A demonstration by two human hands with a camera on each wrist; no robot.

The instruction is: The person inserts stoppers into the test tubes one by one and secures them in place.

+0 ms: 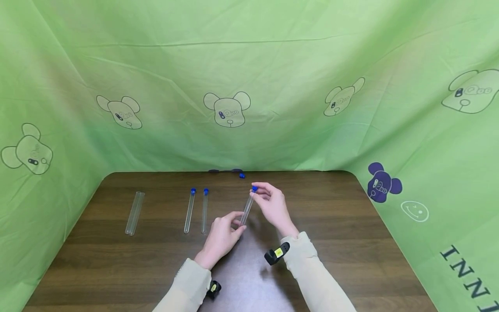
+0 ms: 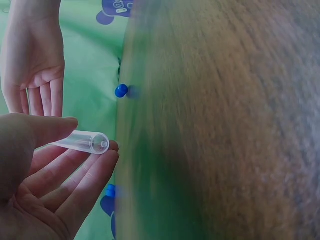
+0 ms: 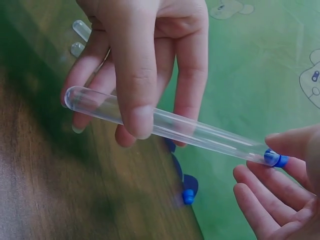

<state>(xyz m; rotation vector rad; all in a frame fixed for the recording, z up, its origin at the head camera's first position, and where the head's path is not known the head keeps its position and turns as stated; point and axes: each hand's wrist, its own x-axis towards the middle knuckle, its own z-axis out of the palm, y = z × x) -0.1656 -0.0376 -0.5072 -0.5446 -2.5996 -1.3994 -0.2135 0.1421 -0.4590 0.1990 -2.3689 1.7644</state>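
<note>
Two clear tubes (image 1: 134, 213) lie side by side at the left of the brown table (image 1: 323, 277), nearly parallel; whether they touch cannot be told. To their right lie two further tubes, well apart from the first pair: a left capped tube (image 1: 189, 212), slightly slanted, and, just beside it, a right capped tube (image 1: 205, 213). Each bears a blue cap at its far end.

Next comes the left hand (image 1: 221, 235), above the table, with a black band (image 1: 213, 289) at the wrist. Its thumb lies across the near side of the held tube (image 3: 205, 134) and its fingers, parted and gently bent, lie behind; the gap between thumb and fingers is just the tube's width. The grip is nearer the rounded end. The held tube is tilted, its rounded end toward the left hand and its mouth raised toward the right.

Beyond it, near the table's far edge, lies a loose cap (image 1: 242, 175); the left wrist view shows a second loose cap (image 2: 121, 90) farther right along that edge.

At the held tube's mouth sits a blue stopper (image 3: 275, 158), partly inside the glass-clear wall. The right hand (image 1: 274, 209) pinches this stopper between thumb and forefinger, the remaining fingers loosely bent and spread below. Rightmost stands the green cloth (image 1: 413, 130), printed with bear figures.
</note>
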